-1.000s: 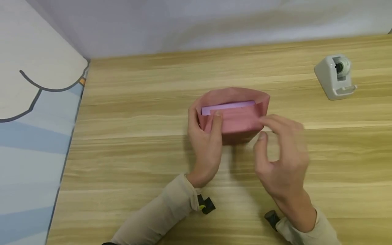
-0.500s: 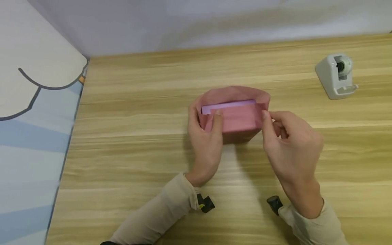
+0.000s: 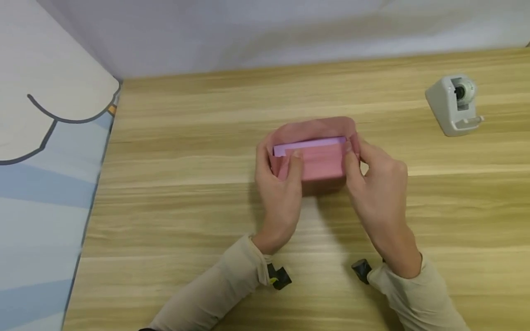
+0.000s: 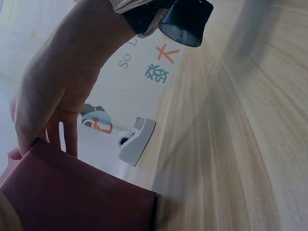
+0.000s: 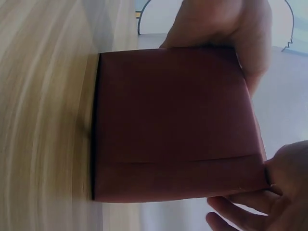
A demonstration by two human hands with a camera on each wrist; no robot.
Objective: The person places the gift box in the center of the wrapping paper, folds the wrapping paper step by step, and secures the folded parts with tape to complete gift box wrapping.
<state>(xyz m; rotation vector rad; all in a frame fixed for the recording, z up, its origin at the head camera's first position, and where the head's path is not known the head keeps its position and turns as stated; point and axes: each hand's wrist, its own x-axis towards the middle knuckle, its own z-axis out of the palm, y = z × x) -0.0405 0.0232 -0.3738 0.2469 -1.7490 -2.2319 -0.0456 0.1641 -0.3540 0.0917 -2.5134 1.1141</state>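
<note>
A box wrapped in pink paper stands on end on the table, its upper end open to view. Inside the paper shows a strip of the lilac box, partly covered by a flap folded over from the near side. My left hand grips the left side, thumb pressing on that flap, fingers hidden behind. At the right end my right hand pinches the paper's corner between thumb and fingers. The rear paper edge rises above the box. In the right wrist view the broad wrapped face has a straight seam.
A grey tape dispenser with a roll of clear tape stands at the back right of the wooden table. A pale wall rises behind the table, and a panel with cartoon drawings borders it on the left.
My right hand first touches the paper's right corner, then pinches it, and has now moved left, bringing that corner inward. My left hand keeps its hold.
</note>
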